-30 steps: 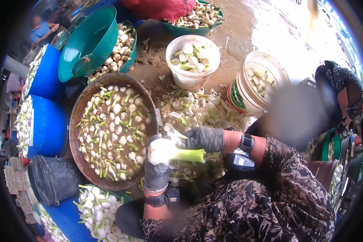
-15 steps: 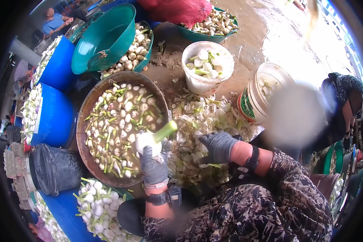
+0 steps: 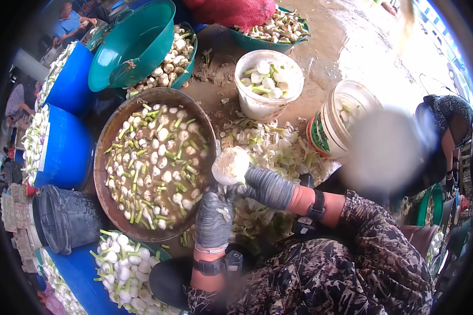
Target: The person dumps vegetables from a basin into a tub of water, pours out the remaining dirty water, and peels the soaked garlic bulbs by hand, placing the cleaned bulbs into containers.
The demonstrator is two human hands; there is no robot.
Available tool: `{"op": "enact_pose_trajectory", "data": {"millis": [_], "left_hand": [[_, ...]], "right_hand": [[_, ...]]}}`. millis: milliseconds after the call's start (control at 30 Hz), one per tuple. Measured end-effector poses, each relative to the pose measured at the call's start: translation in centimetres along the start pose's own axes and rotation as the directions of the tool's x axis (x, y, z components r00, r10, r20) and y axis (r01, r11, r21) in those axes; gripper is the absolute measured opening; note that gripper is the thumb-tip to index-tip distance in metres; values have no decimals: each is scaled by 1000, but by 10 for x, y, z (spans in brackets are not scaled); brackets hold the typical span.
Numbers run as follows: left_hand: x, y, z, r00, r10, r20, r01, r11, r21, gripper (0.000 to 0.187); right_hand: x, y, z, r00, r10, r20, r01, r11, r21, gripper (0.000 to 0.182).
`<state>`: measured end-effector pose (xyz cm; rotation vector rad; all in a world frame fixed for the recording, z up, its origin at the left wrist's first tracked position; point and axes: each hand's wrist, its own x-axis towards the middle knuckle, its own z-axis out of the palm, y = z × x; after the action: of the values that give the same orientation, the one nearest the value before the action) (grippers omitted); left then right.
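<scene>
A large white garlic bulb is held at the right rim of the round basin, its root end facing up. My left hand, in a grey glove, is closed below the bulb. From the right, my right hand, also gloved in grey, meets it with curled fingers at the bulb's lower side. Both sets of fingertips partly hide each other. Many bulbs with green stems float in the basin's brown water. Peeled skins cover the ground beyond my hands.
White buckets with bulbs stand beyond the skins. Blue tubs, a black bucket and a bulb heap are at left. Green basins stand behind. A co-worker bends at right; another person sits far left.
My right hand has moved left to meet my left hand. The bulb has shifted right and turned, so its green stem no longer shows. The view has shifted slightly.
</scene>
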<state>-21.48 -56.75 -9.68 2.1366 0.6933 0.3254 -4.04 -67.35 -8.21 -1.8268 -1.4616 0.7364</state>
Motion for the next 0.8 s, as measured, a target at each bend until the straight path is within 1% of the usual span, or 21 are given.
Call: {"op": "enact_pose_trajectory", "data": {"millis": [33, 67, 100, 133, 167, 200, 233, 267, 300, 333, 367, 400, 433, 467, 533, 567, 600, 667, 700, 733, 800], "left_hand": [[-1, 15, -4, 990, -139, 33, 122, 702, -701, 62], [0, 22, -5, 965, -213, 155, 155, -13, -988, 64], [1, 18, -7, 947, -242, 209, 235, 83, -968, 66], [1, 17, -7, 949, -239, 207, 233, 84, -969, 66], [0, 16, -7, 947, -219, 234, 276, 188, -943, 66], [-1, 17, -7, 943, -204, 263, 314, 289, -904, 65], [-1, 17, -6, 940, -226, 254, 305, 230, -924, 60], [-1, 14, -2, 939, -229, 256, 308, 227, -924, 60], [1, 13, 1, 952, -219, 216, 273, 275, -922, 57], [2, 13, 3, 963, -206, 176, 236, 322, -917, 56], [-1, 17, 6, 964, -195, 179, 223, 230, -947, 52], [-1, 20, 7, 964, -195, 179, 222, 229, -948, 52], [-1, 21, 8, 967, -212, 141, 188, 219, -957, 49], [-1, 22, 9, 968, -228, 104, 153, 210, -966, 47], [0, 24, 9, 963, -260, 77, 142, 240, -960, 46], [1, 24, 8, 956, -291, 50, 131, 269, -954, 44], [2, 24, 7, 956, -291, 47, 128, 268, -955, 44], [4, 25, 6, 944, -331, 16, 196, 519, -832, 42], [6, 28, 5, 947, -321, 19, 222, 609, -761, 38], [8, 26, 8, 947, -319, 27, 227, 610, -760, 38], [13, 25, 13, 957, -288, -30, 212, 766, -606, 36]], "right_hand": [[1, 5, 2, 997, -41, -71, 36, 997, -75, 31], [2, 9, 0, 996, -38, -76, 32, 997, -76, 31], [4, 9, -4, 985, -132, -112, 118, 985, -129, 32], [7, 9, -7, 963, -229, -142, 201, 962, -185, 33], [10, 12, -5, 981, -175, -83, 149, 957, -250, 34], [12, 13, -6, 981, -175, -82, 150, 957, -249, 34], [13, 13, -6, 981, -175, -85, 148, 955, -258, 33], [13, 14, -6, 981, -174, -86, 146, 952, -268, 33], [14, 8, -9, 989, -135, -61, 112, 950, -292, 35], [13, 8, -8, 989, -135, -58, 112, 950, -292, 35], [11, 8, -7, 981, -138, -136, 84, 935, -344, 36], [10, 6, -7, 966, -146, -213, 53, 919, -392, 38], [10, 4, -9, 958, -105, -268, -15, 910, -414, 40], [7, 3, -14, 958, -106, -267, -14, 910, -414, 40], [3, -4, -29, 949, 8, -314, -94, 961, -261, 39], [2, -3, -29, 924, -5, -383, -68, 982, -177, 33], [1, -10, -32, 925, -8, -381, -65, 982, -179, 33], [-3, -32, -42, 930, -105, -352, 85, 994, -71, 27], [-4, -36, -41, 934, -124, -335, 90, 989, -116, 20], [-5, -37, -39, 934, -118, -338, 83, 990, -115, 20], [-7, -37, -35, 959, -158, -235, 81, 948, -307, 17]]}}
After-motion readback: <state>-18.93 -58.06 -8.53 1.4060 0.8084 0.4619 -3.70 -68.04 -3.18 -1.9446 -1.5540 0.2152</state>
